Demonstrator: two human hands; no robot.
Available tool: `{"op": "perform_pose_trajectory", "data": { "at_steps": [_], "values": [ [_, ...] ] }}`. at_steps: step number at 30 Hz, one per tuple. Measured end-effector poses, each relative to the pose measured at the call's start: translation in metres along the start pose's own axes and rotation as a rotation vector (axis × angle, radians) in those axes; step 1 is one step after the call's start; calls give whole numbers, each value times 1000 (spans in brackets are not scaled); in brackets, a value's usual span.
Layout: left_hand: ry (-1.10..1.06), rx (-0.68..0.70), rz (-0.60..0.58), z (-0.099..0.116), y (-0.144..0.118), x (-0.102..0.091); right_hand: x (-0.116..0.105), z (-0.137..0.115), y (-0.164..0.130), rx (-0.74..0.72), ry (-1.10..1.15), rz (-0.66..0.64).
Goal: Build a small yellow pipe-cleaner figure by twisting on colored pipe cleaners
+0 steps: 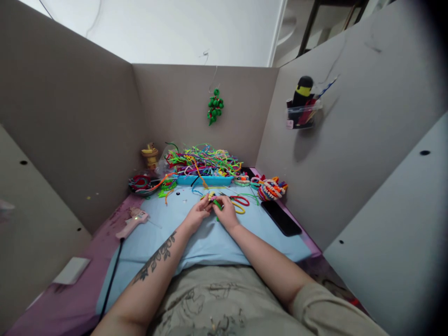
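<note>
My left hand (199, 213) and my right hand (227, 212) meet over the blue cloth (168, 242). Between their fingertips is a small knotted cord piece (212, 198) in yellow, purple and green; both hands are closed on it. A green end (217, 204) of it shows by my right fingers. Just beyond my right hand lie scissors (241, 200) with red and yellow handles, partly hidden by that hand. Behind the hands, a blue tray (205, 180) is heaped with many-coloured cords (210, 161).
A pink glue gun (133, 224) with a black cable lies at left, a white box (72, 270) nearer me. At right are a black phone (281, 218) and a knotted cord bundle (272, 189). Grey panels enclose three sides; a green ornament (215, 107) and a clear holder (304, 115) hang there.
</note>
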State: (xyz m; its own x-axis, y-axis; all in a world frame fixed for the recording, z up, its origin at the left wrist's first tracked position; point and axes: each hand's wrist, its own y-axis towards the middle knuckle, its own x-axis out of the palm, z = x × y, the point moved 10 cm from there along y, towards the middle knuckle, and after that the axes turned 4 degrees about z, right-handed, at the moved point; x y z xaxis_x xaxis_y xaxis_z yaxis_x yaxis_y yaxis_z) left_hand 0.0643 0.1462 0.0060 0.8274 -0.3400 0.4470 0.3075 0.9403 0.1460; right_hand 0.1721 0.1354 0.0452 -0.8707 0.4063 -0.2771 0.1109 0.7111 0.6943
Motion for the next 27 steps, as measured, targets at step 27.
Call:
{"op": "perform_pose_trajectory", "data": {
  "at_steps": [27],
  "values": [
    [258,107,39,6,1,-6,5,1,-1,-52,-227,-77]
  ]
}}
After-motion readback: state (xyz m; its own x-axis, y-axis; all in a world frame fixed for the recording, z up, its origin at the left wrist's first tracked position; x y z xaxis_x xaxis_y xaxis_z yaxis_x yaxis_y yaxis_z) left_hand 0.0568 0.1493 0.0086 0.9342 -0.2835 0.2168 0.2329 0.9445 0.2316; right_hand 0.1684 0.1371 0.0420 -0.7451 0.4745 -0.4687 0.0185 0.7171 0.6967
